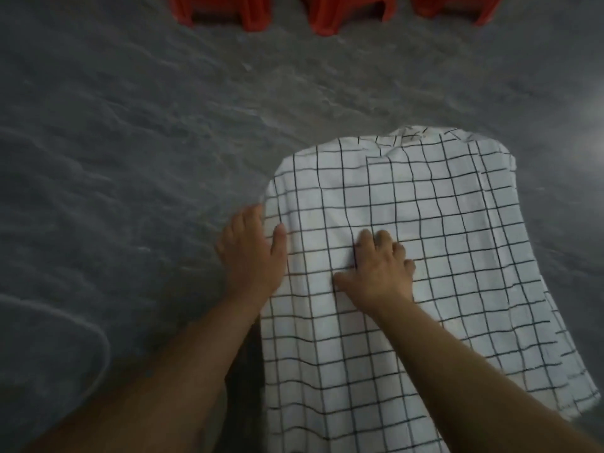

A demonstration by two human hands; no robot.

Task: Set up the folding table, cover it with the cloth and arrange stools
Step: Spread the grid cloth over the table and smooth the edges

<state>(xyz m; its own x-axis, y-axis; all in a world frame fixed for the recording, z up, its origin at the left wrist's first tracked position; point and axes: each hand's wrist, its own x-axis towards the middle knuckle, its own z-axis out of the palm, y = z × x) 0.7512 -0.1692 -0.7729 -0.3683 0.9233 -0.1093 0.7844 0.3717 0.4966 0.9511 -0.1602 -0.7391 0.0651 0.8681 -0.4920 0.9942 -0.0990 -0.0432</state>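
Your left hand (253, 253) lies flat against the white black-gridded cloth (441, 223) draped over the table, your right hand (380, 273) bent-fingered on top, grip unclear; a lopsided tug could slide it off.

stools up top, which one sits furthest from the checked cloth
The leftmost stool, off to the left of the checked cloth; the middle stool and the right stool stand roughly beyond its far edge.

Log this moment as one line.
step: covering | cloth: draped, edges hanging | left grip: flat at cloth's left edge | right grip: on cloth, fingers bent | stools: three red, far side
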